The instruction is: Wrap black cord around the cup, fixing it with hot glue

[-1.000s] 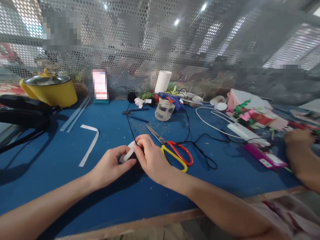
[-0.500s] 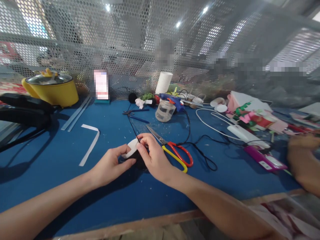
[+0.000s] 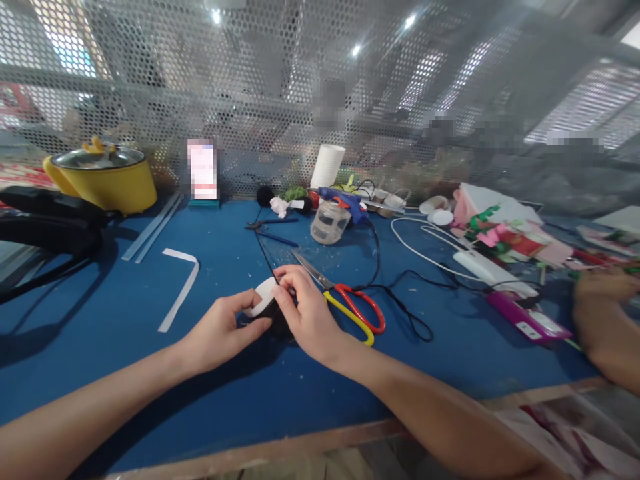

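Both my hands meet over a small white and black roll (image 3: 262, 300) on the blue table (image 3: 120, 320). My left hand (image 3: 220, 332) grips the roll from the left, fingers curled around it. My right hand (image 3: 304, 313) pinches a thin black wire (image 3: 263, 255) at the roll's top; the wire runs away toward the back of the table. Red and yellow scissors (image 3: 350, 303) lie just right of my right hand.
A yellow pot (image 3: 103, 177) stands back left, a white bent strip (image 3: 180, 283) lies left. A jar (image 3: 327, 221), blue glue gun (image 3: 345, 199), white cup (image 3: 327, 165), cables and a purple device (image 3: 527, 317) sit behind and right. Another person's hand (image 3: 603, 310) works at the far right. A mesh screen backs the table.
My hands stay on the roll; the right fingers shifted slightly along its top. The other person's hand at the right moved a little.
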A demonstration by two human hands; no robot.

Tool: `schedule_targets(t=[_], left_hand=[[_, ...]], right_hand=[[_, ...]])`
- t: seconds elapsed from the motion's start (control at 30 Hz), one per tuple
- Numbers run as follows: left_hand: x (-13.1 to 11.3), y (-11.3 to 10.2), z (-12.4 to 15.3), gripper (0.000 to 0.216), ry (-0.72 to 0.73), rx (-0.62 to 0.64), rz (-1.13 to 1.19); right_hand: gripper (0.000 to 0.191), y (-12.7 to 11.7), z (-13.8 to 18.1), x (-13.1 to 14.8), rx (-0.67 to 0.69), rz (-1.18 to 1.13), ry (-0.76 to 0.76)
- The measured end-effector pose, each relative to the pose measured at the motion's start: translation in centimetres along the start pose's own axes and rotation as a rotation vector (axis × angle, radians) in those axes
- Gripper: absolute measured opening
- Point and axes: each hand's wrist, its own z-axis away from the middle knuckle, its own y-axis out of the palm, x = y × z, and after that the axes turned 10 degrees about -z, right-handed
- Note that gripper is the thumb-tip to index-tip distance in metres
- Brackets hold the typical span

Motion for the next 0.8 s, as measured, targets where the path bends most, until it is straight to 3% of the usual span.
schedule_targets(t=[0.8], left_hand=[[0.23, 0.1, 0.14, 0.014, 0.009, -0.002, 0.064]], right_hand=[[0.01, 0.17, -0.14, 0.21, -0.015, 0.01, -0.042]])
